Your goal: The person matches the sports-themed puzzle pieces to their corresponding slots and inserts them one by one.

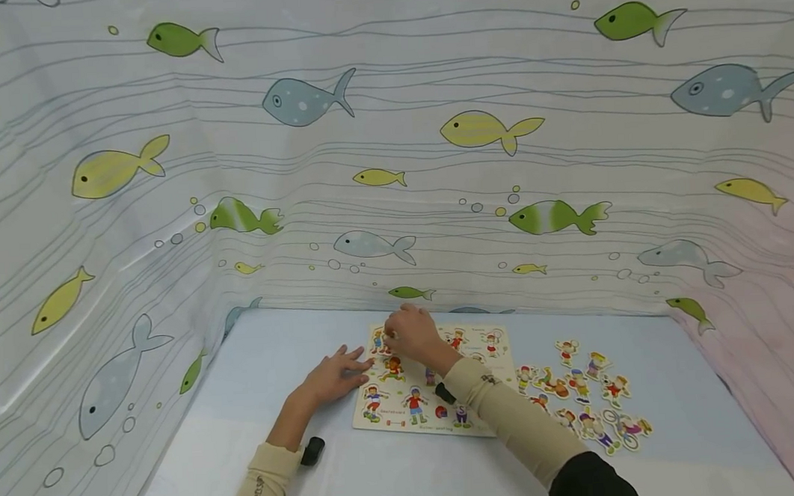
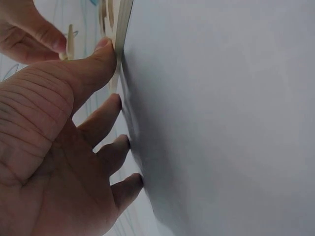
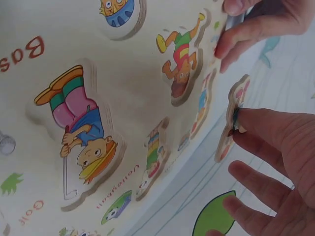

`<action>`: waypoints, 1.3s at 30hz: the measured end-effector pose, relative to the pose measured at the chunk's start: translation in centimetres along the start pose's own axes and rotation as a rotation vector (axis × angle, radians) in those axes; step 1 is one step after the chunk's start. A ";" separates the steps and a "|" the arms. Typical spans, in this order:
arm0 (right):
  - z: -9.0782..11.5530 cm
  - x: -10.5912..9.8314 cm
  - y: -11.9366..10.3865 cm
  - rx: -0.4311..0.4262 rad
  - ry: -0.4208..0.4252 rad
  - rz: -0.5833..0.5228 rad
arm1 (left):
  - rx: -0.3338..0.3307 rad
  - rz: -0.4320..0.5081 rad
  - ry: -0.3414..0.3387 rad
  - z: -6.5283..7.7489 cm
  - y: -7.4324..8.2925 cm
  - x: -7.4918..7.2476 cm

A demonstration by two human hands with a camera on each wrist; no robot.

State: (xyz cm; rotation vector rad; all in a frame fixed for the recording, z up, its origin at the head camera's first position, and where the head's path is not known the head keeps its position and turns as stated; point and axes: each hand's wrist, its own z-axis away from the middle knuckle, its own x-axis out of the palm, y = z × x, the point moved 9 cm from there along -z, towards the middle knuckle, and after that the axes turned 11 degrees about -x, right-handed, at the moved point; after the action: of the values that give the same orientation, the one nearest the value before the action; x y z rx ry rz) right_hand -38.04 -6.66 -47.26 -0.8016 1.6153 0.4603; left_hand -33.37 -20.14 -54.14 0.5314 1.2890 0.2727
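Note:
A wooden puzzle board [image 1: 398, 390] with printed sports figures lies on the table. My right hand [image 1: 415, 334] is over its upper left part. In the right wrist view, that hand [image 3: 278, 152] pinches a wooden puzzle piece [image 3: 239, 92] between thumb and fingertip, edge-on and apart from the board's surface. My left hand [image 1: 336, 375] lies at the board's left edge, fingers spread. As the left wrist view shows, its thumb [image 2: 101, 56] touches the board's side while the other fingertips rest on the table. The picture on the held piece is mostly turned away.
Several loose figure pieces [image 1: 578, 385] lie to the right of the board, one with a bicycle [image 1: 627, 429]. The pale table [image 1: 293, 328] meets a fish-patterned sheet [image 1: 421, 202] behind and at both sides.

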 end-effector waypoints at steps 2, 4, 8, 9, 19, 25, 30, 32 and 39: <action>-0.2 0.1 -0.1 -0.002 -0.006 0.005 | -0.002 0.005 0.003 -0.1 0.0 0.1; -0.4 0.3 -0.1 -0.005 -0.010 0.019 | 0.000 0.009 0.005 -0.1 0.1 0.1; -0.8 1.0 -0.3 -0.018 -0.010 0.019 | 0.003 0.010 0.006 -0.1 0.0 0.1; -1.0 1.2 -0.3 -0.020 -0.011 0.014 | -0.001 0.003 0.005 -0.1 -0.1 0.2; -2.0 2.9 0.1 0.016 -0.043 -0.018 | -0.024 0.002 0.006 0.1 -0.2 0.1; -2.2 3.6 0.8 0.065 -0.073 -0.052 | -0.013 0.006 0.000 0.1 0.0 0.0; -2.4 4.0 1.2 0.083 -0.074 -0.070 | -0.015 0.000 0.003 0.0 0.0 -0.1; -2.4 4.2 1.3 0.094 -0.078 -0.068 | -0.007 0.000 0.007 0.0 0.0 -0.2; -2.7 5.1 1.6 0.121 -0.092 -0.072 | -0.010 0.006 0.004 0.0 0.1 0.0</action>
State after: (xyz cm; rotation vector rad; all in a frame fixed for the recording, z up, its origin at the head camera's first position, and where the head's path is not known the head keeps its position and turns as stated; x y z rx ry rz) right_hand -41.30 -8.65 -51.86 -0.7345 1.5092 0.3405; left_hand -33.35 -20.05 -54.10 0.5271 1.2895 0.2854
